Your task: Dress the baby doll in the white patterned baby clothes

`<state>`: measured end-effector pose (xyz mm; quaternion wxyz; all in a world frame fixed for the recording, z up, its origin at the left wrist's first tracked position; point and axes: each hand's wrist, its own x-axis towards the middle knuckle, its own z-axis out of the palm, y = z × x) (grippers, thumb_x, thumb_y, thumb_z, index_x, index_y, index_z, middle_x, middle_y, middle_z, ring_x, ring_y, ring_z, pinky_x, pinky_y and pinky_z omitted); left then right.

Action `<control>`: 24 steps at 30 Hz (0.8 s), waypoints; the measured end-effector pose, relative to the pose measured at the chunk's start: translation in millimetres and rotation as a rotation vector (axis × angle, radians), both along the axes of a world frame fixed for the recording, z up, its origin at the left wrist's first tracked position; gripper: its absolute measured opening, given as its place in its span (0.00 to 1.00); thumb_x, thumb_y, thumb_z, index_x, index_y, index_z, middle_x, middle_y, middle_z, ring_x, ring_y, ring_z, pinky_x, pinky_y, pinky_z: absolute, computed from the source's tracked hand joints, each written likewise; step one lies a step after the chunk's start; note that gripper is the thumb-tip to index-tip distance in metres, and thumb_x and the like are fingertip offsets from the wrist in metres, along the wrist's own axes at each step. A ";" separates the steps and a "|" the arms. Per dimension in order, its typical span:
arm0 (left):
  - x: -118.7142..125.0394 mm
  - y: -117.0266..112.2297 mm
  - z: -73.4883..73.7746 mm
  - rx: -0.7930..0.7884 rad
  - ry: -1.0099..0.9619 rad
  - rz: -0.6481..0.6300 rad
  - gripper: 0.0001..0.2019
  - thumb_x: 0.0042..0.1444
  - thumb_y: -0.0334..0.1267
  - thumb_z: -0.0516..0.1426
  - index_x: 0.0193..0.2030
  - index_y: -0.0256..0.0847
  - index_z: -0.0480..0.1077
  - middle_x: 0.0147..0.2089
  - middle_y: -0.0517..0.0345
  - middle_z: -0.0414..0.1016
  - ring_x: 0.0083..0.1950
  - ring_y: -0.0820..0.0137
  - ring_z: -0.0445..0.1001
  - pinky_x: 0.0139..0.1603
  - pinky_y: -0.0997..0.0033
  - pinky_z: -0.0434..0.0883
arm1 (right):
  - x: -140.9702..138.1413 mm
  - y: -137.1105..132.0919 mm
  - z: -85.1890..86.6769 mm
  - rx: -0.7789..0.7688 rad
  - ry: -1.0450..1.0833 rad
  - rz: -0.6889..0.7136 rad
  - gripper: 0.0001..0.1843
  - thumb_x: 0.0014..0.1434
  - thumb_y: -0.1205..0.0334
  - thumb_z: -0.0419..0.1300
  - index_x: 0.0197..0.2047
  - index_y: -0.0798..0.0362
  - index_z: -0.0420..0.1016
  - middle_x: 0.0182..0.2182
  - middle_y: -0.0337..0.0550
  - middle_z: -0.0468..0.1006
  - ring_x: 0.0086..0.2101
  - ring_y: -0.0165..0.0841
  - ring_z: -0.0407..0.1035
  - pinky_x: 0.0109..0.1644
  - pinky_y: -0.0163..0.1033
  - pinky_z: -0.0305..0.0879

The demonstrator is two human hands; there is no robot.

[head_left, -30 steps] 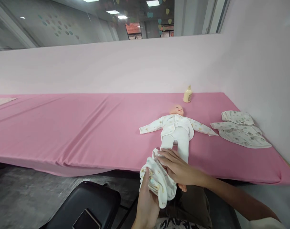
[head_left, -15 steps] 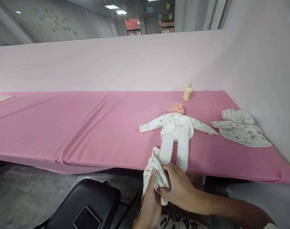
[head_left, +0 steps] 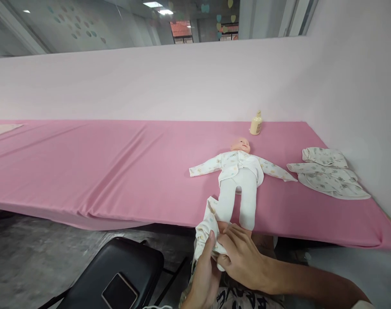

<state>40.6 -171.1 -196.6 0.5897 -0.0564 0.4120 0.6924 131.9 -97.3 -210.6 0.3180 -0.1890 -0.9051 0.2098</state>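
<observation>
A baby doll (head_left: 242, 144) lies on its back, its legs (head_left: 248, 204) reaching the table's near edge. It wears a white patterned jacket (head_left: 229, 162) and white leg coverings. By the foot of the leg on the left, a bunched white patterned baby garment (head_left: 206, 229), probably trousers, hangs over the edge. My left hand (head_left: 203, 272) is closed on its lower part, thumb on top. Fingers curled, my right hand (head_left: 242, 255) grips the garment's right side beside the doll's feet. Folds and fingers hide how far the foot sits inside the cloth.
Pink cloth covers the long table (head_left: 118, 167), set against a white wall. A cream pump bottle (head_left: 256, 124) stands behind the doll's head. Patterned baby clothes (head_left: 333, 174) lie at the right. Below left, a black chair (head_left: 118, 257) holds a phone (head_left: 120, 292).
My right hand's fingers have curled further over the garment's edge, and the bunched cloth has shifted slightly. The view has moved a little. Doll, bottle and folded clothes stay in place.
</observation>
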 end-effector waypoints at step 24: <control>-4.7 5.8 6.8 -0.030 -0.045 0.050 0.29 0.59 0.46 0.59 0.66 0.45 0.61 0.59 0.52 0.73 0.60 0.60 0.71 0.65 0.61 0.64 | 9.2 4.5 22.8 -0.420 -0.246 0.045 0.19 0.56 0.67 0.56 0.51 0.45 0.66 0.45 0.44 0.77 0.45 0.41 0.71 0.48 0.44 0.69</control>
